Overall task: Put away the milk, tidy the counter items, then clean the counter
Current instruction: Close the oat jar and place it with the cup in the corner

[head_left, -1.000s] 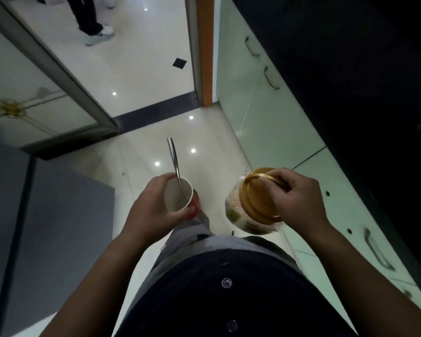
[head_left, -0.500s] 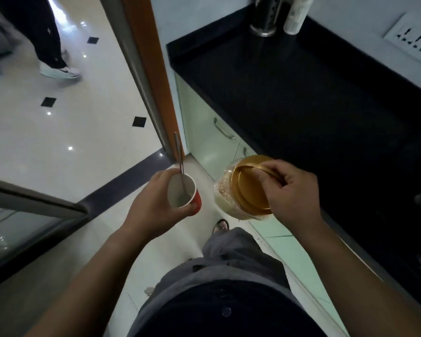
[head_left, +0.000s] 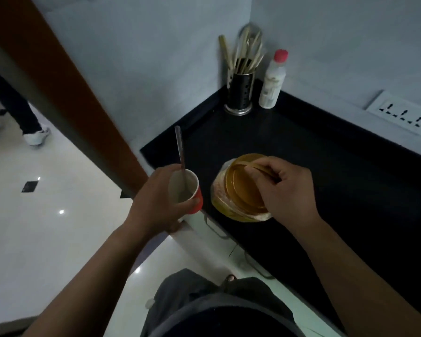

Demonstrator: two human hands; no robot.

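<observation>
My left hand [head_left: 153, 200] grips a red paper cup [head_left: 185, 192] with a white inside; a metal spoon [head_left: 180, 154] stands in it, handle up. The cup hangs over the counter's left front corner. My right hand [head_left: 289, 190] holds a clear plastic jar [head_left: 231, 190] by its amber lid, tilted, just above the black counter [head_left: 326, 171]. The jar has pale grainy contents. A white bottle with a red cap [head_left: 272, 81] stands in the back corner.
A dark metal utensil holder [head_left: 240, 93] with several utensils stands left of the bottle. A wall socket strip [head_left: 401, 113] is at the right. Pale green cabinet drawers [head_left: 216, 229] lie under the counter. Another person's leg and white shoe [head_left: 35, 135] show beyond the doorway at left.
My view has swung up from the floor and cabinet fronts to the counter's back corner. Both hands have carried the cup and jar from over the floor to over the counter's edge.
</observation>
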